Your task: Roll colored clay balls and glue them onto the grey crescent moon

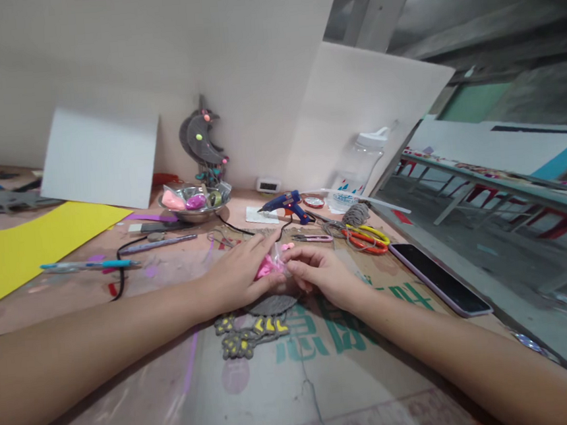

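Observation:
Both of my hands meet at the middle of the table over a small clear bag of pink pieces [269,266]. My left hand [236,273] grips the bag from the left, fingers curled round it. My right hand [318,272] pinches its right edge with closed fingers. Just in front of the hands lies a grey felt craft piece with yellow shapes [253,324] on printed cardboard [324,341].
A blue glue gun [285,204], orange-yellow scissors [368,238], small pink snips [313,238], a phone [438,277], a metal bowl of coloured bits [194,204], a yellow sheet [23,248], pens [89,264], a plastic bottle [356,166] and a grey moon decoration [204,140] surround the hands.

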### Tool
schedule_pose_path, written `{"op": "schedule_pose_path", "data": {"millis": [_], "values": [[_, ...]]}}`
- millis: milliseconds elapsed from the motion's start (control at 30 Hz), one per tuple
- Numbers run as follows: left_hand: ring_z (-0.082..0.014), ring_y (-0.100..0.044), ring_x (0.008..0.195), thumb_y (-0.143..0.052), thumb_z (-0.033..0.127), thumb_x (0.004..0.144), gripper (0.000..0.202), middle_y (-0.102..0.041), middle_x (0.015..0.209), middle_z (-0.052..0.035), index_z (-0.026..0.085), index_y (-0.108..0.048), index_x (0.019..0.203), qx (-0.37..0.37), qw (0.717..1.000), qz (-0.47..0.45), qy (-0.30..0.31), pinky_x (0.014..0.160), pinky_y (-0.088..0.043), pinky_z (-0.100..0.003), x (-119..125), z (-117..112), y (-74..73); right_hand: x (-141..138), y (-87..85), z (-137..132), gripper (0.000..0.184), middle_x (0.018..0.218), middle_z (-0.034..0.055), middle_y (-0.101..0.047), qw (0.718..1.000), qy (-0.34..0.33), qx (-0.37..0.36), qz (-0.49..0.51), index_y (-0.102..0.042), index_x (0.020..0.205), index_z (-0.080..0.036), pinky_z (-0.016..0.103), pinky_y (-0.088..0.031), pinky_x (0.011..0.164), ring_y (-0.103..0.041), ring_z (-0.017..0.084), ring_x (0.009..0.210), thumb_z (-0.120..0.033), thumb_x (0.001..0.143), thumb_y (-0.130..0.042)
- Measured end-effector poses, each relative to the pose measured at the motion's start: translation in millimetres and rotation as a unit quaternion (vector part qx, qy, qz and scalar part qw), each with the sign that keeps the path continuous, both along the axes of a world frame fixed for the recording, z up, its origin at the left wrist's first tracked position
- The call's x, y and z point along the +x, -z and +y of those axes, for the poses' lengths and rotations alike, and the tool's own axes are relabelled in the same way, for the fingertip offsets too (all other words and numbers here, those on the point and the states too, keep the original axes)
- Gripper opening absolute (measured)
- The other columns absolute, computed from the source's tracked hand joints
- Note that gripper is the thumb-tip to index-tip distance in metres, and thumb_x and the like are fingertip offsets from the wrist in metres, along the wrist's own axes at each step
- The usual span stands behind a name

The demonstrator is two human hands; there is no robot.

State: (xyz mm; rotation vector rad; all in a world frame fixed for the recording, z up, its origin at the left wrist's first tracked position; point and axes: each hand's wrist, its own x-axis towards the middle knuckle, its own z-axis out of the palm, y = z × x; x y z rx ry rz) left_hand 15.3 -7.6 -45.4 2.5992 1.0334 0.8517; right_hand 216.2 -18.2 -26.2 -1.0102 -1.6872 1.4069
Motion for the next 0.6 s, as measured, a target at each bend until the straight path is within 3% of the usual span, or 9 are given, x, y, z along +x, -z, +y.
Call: {"op": "schedule_pose_path", "data": {"millis": [100,300,600], "values": [[-0.0302,-0.046,0.124,-0.049,0.048,0.089,0.071,-0.047,0.134,-0.0168,0.019,-0.020,0.148,0.006,1.000,-0.002,0.000,0.100,-0.041,-0.047,-0.2,1.0,0.3,-2.0,-2.8,-1.4,0.034,0.051,-0.0077,-0.047,1.000,-0.012,-0.006,-0.008,-0.058,0.080,-0.016,0.019,-0.027,0.042,-0.038,0.005,0.043,-0.045,0.069,-0.072],[-0.0299,-0.048,0.121,-0.050,0.049,0.088,0.072,-0.048,0.132,-0.0155,0.020,-0.022,0.148,0.018,1.000,-0.012,-0.007,0.099,-0.042,-0.046,-0.7,2.2,0.5,-0.5,-3.6,-1.7,0.032,0.050,-0.0086,-0.045,0.999,0.033,0.013,-0.014,-0.054,0.075,-0.017,0.019,-0.024,0.041,-0.035,0.005,0.042,-0.045,0.072,-0.070],[-0.0294,-0.051,0.117,-0.049,0.048,0.089,0.070,-0.050,0.129,-0.0148,0.020,-0.022,0.147,0.019,1.000,-0.005,-0.012,0.095,-0.045,-0.045,0.5,1.3,-1.1,0.2,-2.1,-0.4,0.032,0.049,-0.0087,-0.045,0.999,0.041,-0.005,0.004,-0.061,0.093,-0.017,0.019,-0.024,0.041,-0.035,0.005,0.040,-0.042,0.074,-0.068]]}}
